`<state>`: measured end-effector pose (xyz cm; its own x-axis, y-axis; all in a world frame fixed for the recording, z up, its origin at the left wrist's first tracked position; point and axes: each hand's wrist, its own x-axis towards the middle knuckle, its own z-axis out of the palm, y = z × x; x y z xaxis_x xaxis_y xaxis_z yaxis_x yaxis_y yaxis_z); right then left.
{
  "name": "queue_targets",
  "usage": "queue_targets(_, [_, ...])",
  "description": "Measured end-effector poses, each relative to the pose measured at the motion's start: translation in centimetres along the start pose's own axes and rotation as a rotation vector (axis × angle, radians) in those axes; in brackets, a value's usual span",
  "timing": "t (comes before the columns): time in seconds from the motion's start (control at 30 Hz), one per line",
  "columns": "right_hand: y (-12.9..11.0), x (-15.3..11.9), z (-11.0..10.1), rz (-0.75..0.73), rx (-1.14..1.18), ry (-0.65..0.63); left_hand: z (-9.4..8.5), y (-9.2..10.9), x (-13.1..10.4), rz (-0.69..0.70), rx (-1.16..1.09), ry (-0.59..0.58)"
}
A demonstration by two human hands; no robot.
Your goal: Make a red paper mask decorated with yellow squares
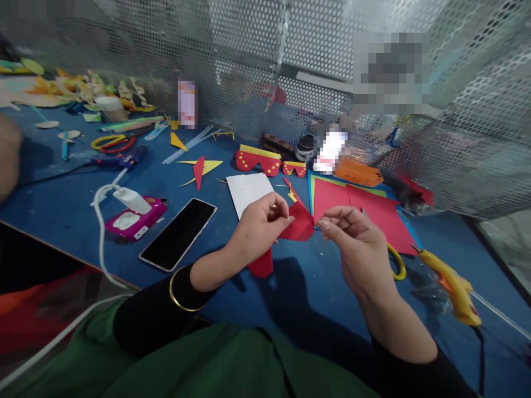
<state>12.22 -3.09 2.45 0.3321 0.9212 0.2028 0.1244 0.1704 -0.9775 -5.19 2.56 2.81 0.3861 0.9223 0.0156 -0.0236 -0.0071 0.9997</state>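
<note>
My left hand (263,226) is closed in a pinch at a piece of red paper (301,226), which shows beyond the thumb. More red paper (262,265) juts out below this hand; whether it is the same piece I cannot tell. My right hand (359,243) has thumb and forefinger pressed together just off the red paper's right corner. Whatever sits in that pinch is too small to name. Under and behind my left hand lies a white sheet (251,188). Red paper glasses with yellow dots (258,162) and a smaller pair (294,168) stand behind it.
Red sheets (373,213) are stacked at the right, near yellow-handled scissors (399,262) and a yellow glue gun (452,284). On the left are a black-screened phone (178,235), a purple power adapter (136,218) with a white cable, and a blue glue gun (120,159). Perforated metal (240,66) borders the back.
</note>
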Motion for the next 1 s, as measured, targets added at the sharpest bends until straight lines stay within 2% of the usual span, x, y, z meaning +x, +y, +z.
queue_targets(0.1, [0.0, -0.4, -0.9, -0.004, 0.003, 0.009, 1.3, 0.3, -0.1, 0.062, 0.081, -0.069])
queue_targets(0.33, [0.3, -1.2, -2.3, -0.022, -0.074, 0.073, 3.3, 0.2, -0.1, 0.075, 0.171, -0.082])
queue_targets(0.53, [0.3, -1.6, -1.9, -0.053, -0.182, 0.073, 3.4, -0.4, 0.0, 0.044, 0.091, -0.063])
queue_targets(0.87, [1.0, -1.8, -1.5, -0.067, -0.242, 0.065, 3.3, -0.6, 0.0, 0.017, 0.154, -0.076])
queue_targets(1.0, [0.8, -1.7, -1.9, -0.125, -0.331, 0.122, 3.4, -0.7, 0.0, 0.006, 0.105, -0.074])
